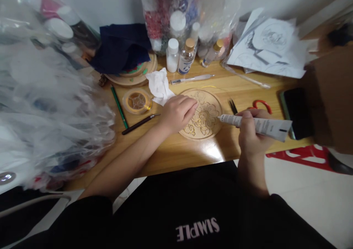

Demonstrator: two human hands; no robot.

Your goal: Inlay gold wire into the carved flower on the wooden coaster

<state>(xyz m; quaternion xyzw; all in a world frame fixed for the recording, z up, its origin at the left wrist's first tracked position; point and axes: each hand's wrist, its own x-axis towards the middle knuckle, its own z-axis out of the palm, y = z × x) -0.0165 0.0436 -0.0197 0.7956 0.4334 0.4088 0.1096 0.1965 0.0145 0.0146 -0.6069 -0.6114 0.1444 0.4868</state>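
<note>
A round wooden board point(216, 131) carries a flower pattern point(205, 116), partly outlined in gold wire. My left hand point(176, 113) rests over the board's left edge, fingers curled and pressed together; whatever lies under the fingertips is hidden. To the right, my right hand point(252, 131) is wrapped round a white squeeze tube point(271, 127). The tube's narrow nozzle points left, at the board's right edge; whether it touches I cannot tell. Black tweezer-like tips point(232, 105) show just beyond the right hand. A crumpled white tissue point(159, 85) lies behind my left hand.
Left of the board lie a gold wire spool point(137, 101), a green pencil point(119, 107) and a dark-handled tool point(139, 125). Bottles point(186, 57) and a pen point(192, 79) are behind. Red-handled scissors point(263, 105), a phone point(298, 113) and a cardboard box point(335, 98) stand right. Plastic bags point(55, 113) crowd the left.
</note>
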